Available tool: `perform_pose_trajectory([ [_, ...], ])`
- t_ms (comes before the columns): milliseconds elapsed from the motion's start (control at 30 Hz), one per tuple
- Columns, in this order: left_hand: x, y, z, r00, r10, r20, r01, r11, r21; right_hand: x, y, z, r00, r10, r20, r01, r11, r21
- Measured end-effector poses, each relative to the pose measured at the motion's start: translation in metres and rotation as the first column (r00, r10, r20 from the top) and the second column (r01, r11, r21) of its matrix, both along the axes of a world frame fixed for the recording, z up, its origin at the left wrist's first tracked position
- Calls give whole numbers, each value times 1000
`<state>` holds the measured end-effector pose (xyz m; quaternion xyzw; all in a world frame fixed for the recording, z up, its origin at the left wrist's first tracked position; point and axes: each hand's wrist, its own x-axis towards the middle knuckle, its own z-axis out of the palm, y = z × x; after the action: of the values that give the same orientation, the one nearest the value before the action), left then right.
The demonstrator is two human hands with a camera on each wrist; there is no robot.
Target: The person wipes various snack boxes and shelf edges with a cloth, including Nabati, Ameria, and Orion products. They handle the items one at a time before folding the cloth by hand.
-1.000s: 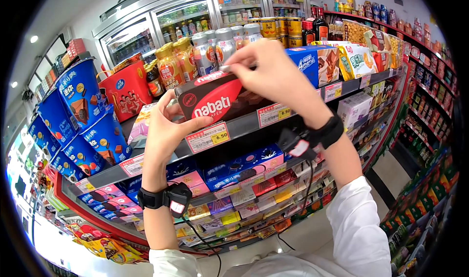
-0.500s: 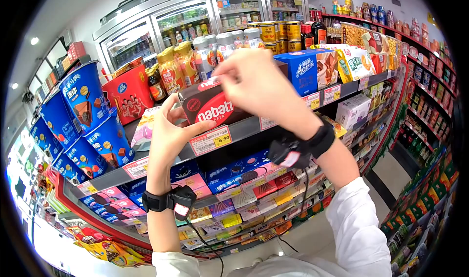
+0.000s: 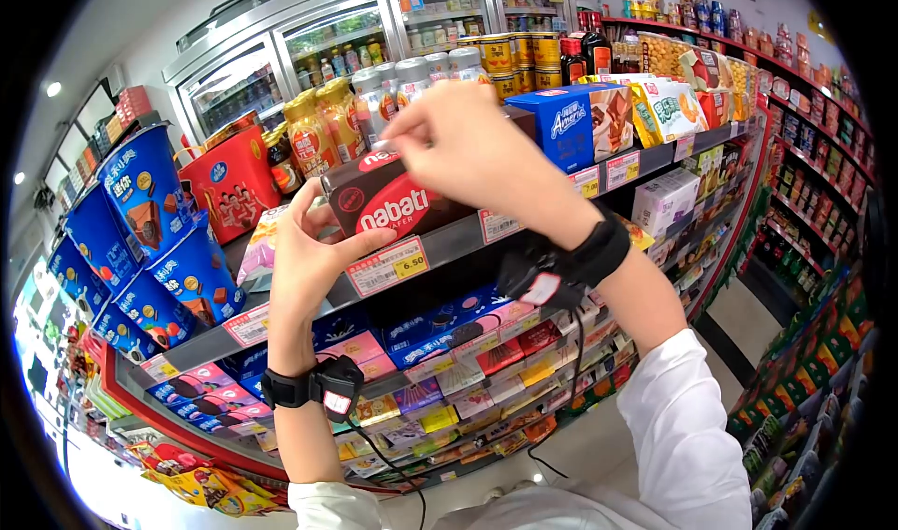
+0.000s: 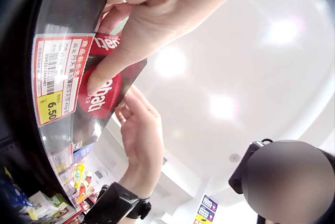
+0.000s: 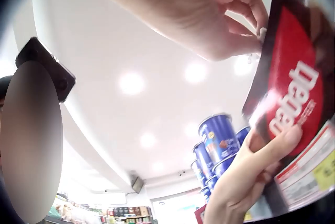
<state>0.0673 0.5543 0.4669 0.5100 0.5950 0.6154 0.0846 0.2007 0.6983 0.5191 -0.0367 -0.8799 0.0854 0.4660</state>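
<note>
A dark brown and red "nabati" wafer box (image 3: 398,204) sits at the shelf's front edge. My left hand (image 3: 311,257) grips its left end, thumb on the front face, fingers partly hidden behind. Over the top edge, my right hand (image 3: 486,151) pinches a small whitish piece (image 3: 382,145) between thumb and fingers; what it is, I cannot tell. The right wrist view shows that piece (image 5: 262,32) against the edge of the box (image 5: 293,51). In the left wrist view my left thumb presses on the red print of the box (image 4: 102,96).
Blue tubs (image 3: 150,193) and a red gift box (image 3: 229,184) stand left. Bottles (image 3: 374,104) and yellow cans (image 3: 498,55) are behind; a blue box (image 3: 561,128) is right. Price tags (image 3: 388,266) line the shelf edge, with packed shelves below.
The head view has shifted slightly. My right hand has moved left along the box's top edge, uncovering more of the front at first, with the small piece still pinched. My left hand keeps its grip.
</note>
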Motion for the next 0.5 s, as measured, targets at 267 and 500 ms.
perform_pose_trajectory([
  [267,0,0,1,999,27,-24,-27,1000,4,68,83,-6,977,-182,-112,163,973,-166],
  [500,0,-1,0,993,91,-77,-94,995,-31,114,79,-29,712,468,-524,-635,111,-764],
])
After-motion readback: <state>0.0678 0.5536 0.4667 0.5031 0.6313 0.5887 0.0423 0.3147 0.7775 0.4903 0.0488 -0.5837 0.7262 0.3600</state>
